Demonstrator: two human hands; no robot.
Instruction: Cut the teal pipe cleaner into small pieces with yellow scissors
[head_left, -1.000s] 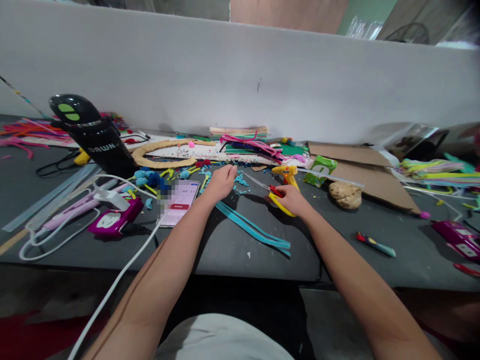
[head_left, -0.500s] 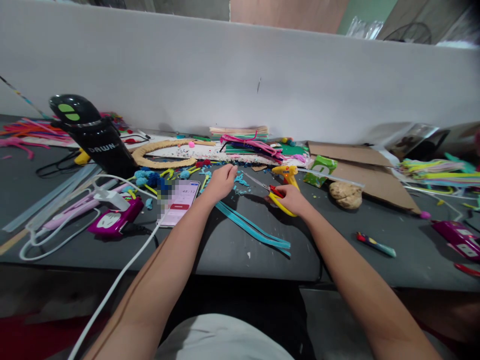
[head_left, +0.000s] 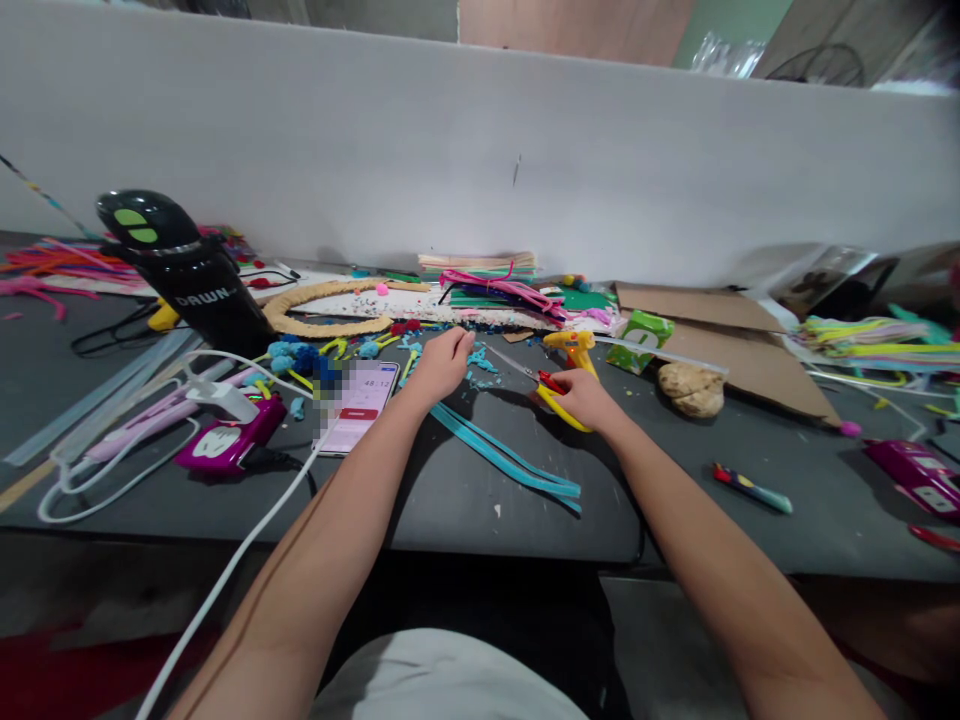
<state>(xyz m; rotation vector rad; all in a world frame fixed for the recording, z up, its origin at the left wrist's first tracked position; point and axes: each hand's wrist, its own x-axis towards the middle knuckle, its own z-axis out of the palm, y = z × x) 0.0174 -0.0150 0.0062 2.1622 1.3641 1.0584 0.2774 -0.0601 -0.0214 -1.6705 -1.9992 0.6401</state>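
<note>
My right hand (head_left: 585,398) is closed on yellow and red scissors (head_left: 544,388), whose blades point left toward my left hand. My left hand (head_left: 441,365) is closed in a pinch at the far end of several teal pipe cleaners (head_left: 504,455) that trail back across the dark table (head_left: 450,500). What the left fingertips pinch is too small to make out. Small teal clippings (head_left: 480,362) lie scattered just beyond the fingers.
A phone (head_left: 358,403), a purple glue gun (head_left: 229,440) with a white cable (head_left: 225,575), and a black bottle (head_left: 191,275) stand at the left. A yellow glue gun (head_left: 574,347), green box (head_left: 637,340), cardboard (head_left: 735,350) and a white wall (head_left: 480,170) lie beyond.
</note>
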